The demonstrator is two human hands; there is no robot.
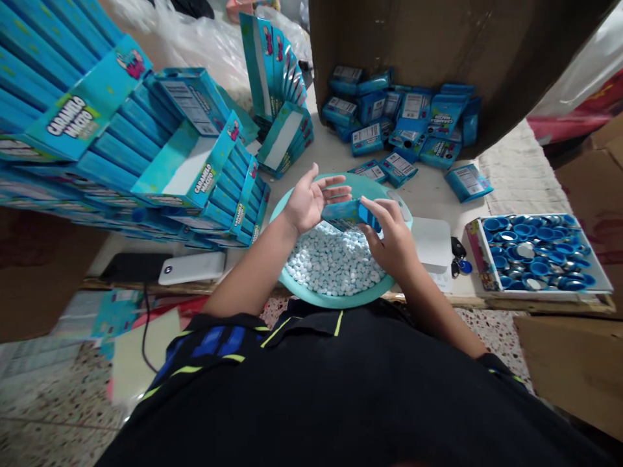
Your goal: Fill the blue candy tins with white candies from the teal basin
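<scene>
Over a turquoise basin (335, 300) filled with small pale-blue candies (326, 263), my right hand (393, 239) grips a small blue candy box (346, 213) by its right end. That box lies nearly level above the candies. My left hand (307, 202) is at the box's left end, palm turned up and fingers stretched out and apart. Whether its palm touches the box I cannot tell. Just behind the basin lie loose blue packs (399, 170) of the same kind.
Stacked blue display boxes (204, 165) rise on the left. A large cardboard carton (413, 39) holds many packs at the back. To the right sit a tray of blue-rimmed caps (540, 263), keys (458, 258) and a white device (431, 243). A white phone (192, 268) lies left.
</scene>
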